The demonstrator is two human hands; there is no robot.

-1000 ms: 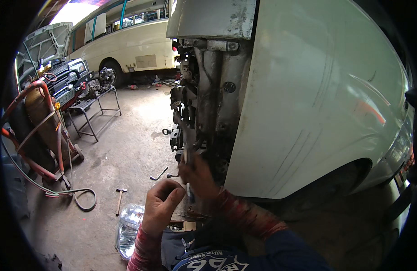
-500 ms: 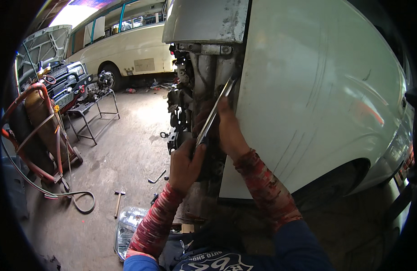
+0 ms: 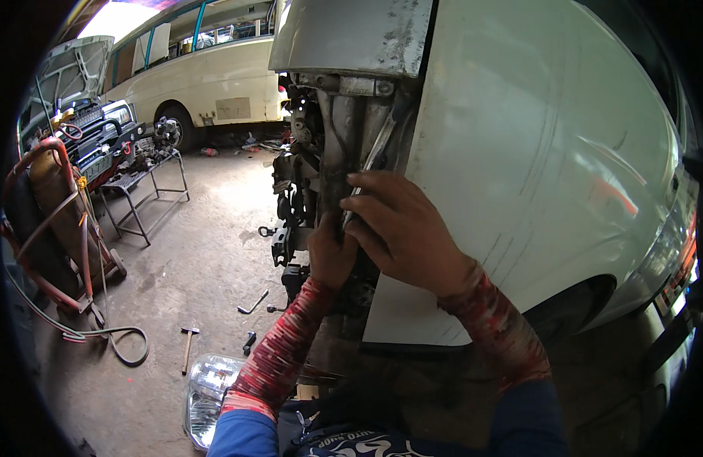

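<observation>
As the left hand [image 3: 333, 257] curls its fingers round the silver tool [image 3: 380, 143], left of the white panel [image 3: 511, 175], down drops the right hand [image 3: 412, 232] from the upper shaft, likely regripping low; whether its bent fingers pinch, I can't tell.

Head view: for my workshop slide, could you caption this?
Left hand grips a slim metal tool, right hand over it, beside a pale vehicle panel; hammer on the floor.
</observation>
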